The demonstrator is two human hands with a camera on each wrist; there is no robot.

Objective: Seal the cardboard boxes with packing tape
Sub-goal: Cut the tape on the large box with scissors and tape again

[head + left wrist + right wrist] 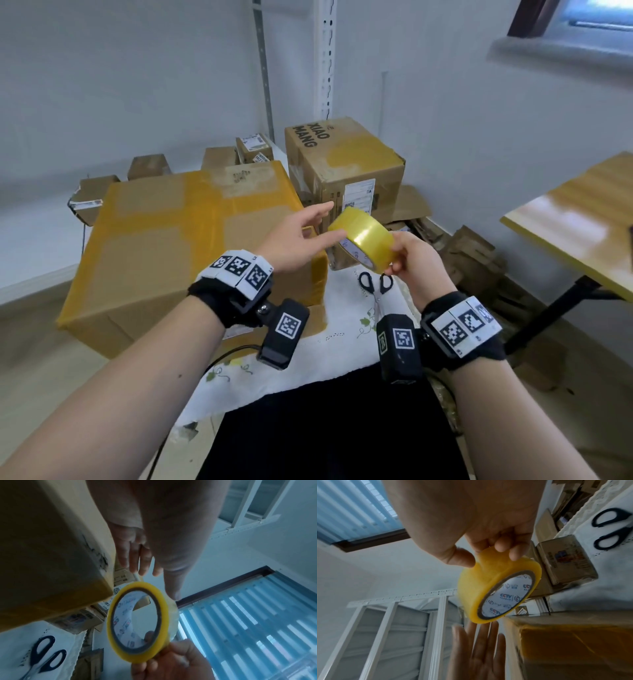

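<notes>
1. The large box (191,246) is sitting at the left of the white-clothed surface (329,346), its top and edges already banded in yellowish tape, which suggests it is sealed or close to it.
2. The left hand (294,240) is reaching rightward with its fingers (135,561) straight and released, holding nothing; the thumb tip is just beside the roll's rim, probably feeling for the loose tape end.
3. The scissors (375,282) are lying on the surface near the body, just below the roll, likely kept within reach for cutting.
4. The tape roll (364,241) is being held in the air, tilted, near the large box's right corner, with the right hand (416,263) grasping it, thumb and fingers (513,553) curled over the outer band so the left hand can get at the rim.
5. The smaller printed box (342,164) is standing farther back, right of the large one.
6. The left wrist view is showing a fingertip inside the roll's core, hidden from the head view; the right wrist view is showing the core's printed lettering and the left palm open beneath the roll.
</notes>
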